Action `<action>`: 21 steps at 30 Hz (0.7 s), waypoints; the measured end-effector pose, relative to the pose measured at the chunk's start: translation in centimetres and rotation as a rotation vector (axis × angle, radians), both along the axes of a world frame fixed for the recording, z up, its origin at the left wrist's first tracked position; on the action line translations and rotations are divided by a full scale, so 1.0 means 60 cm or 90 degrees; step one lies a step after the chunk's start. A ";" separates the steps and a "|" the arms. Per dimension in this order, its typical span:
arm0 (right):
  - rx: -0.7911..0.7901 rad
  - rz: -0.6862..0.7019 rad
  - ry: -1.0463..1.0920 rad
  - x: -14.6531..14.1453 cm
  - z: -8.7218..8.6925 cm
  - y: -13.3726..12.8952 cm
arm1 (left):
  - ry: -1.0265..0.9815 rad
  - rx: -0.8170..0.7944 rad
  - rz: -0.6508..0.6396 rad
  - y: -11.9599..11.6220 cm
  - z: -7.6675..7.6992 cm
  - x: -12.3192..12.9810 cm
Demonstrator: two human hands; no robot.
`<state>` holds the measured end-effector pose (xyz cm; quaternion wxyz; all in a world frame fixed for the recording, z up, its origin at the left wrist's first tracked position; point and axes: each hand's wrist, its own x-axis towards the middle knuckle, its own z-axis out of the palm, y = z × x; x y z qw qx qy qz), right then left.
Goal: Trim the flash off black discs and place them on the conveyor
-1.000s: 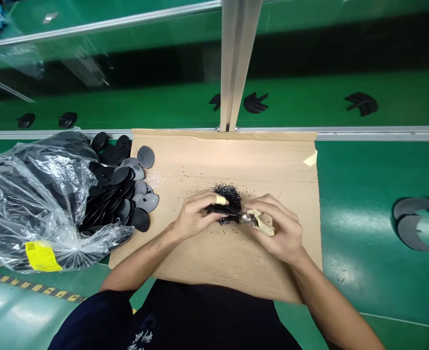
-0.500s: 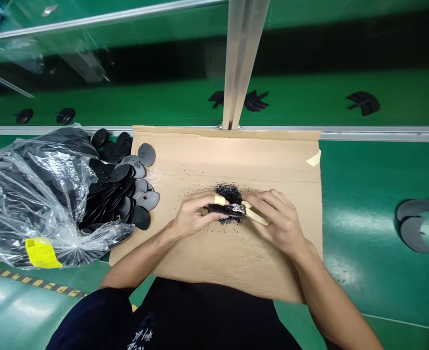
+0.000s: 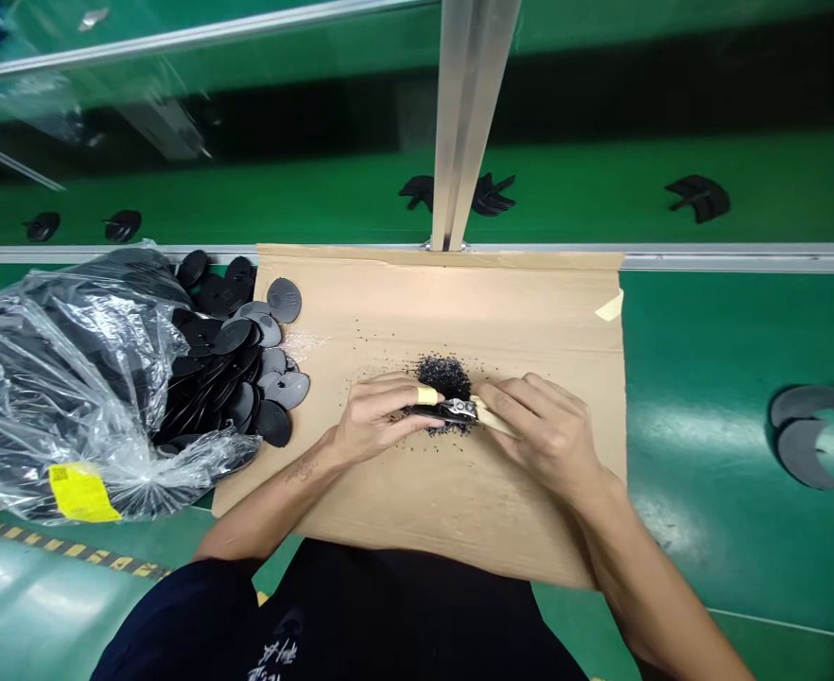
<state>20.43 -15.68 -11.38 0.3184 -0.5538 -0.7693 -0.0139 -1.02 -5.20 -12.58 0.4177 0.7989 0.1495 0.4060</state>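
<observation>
In the head view, my left hand (image 3: 374, 414) pinches a thin black plastic disc (image 3: 431, 413) edge-on between thumb and fingers. A strip of yellowish tape is wrapped round one finger. My right hand (image 3: 548, 426) is closed round the cream handles of small cutting pliers (image 3: 462, 409). Their metal jaws meet the disc's edge; whether they bite into it cannot be made out. Beneath both hands, a heap of tiny black scraps (image 3: 443, 374) lies on a cardboard sheet (image 3: 403, 501).
At the left, a clear plastic bag (image 3: 55, 369) spills a pile of black discs (image 3: 236, 378) onto the cardboard's edge. Curved dark pieces (image 3: 807, 454) lie on the green surface at right. Behind stands a metal post (image 3: 470, 123); several black parts (image 3: 701, 197) lie on the green strip beyond.
My right hand has squeezed the plier handles closer together. The left hand and disc stay nearly in place. Black parts on the strip behind have shifted slightly left.
</observation>
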 end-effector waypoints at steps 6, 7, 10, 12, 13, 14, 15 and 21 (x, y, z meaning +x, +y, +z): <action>-0.031 0.030 0.127 -0.008 -0.003 -0.003 | -0.018 0.032 -0.035 0.001 0.003 0.000; -0.047 0.041 0.160 -0.008 -0.002 -0.003 | -0.017 0.035 -0.039 0.001 0.005 0.000; -0.062 0.039 0.175 -0.001 0.002 -0.003 | -0.002 0.043 -0.031 0.001 0.009 0.000; -0.040 0.013 0.121 0.006 0.004 -0.002 | 0.012 0.055 -0.025 0.002 0.011 0.000; -0.032 0.002 0.090 0.010 0.005 -0.002 | 0.027 0.066 -0.028 0.002 0.012 0.000; -0.030 -0.004 0.062 0.013 0.006 -0.002 | 0.045 0.079 -0.034 0.002 0.012 0.000; -0.032 -0.008 0.040 0.015 0.006 -0.002 | 0.065 0.093 -0.041 0.003 0.012 -0.001; -0.081 -0.014 -0.007 0.021 0.009 -0.009 | 0.139 0.162 -0.040 0.006 0.010 -0.006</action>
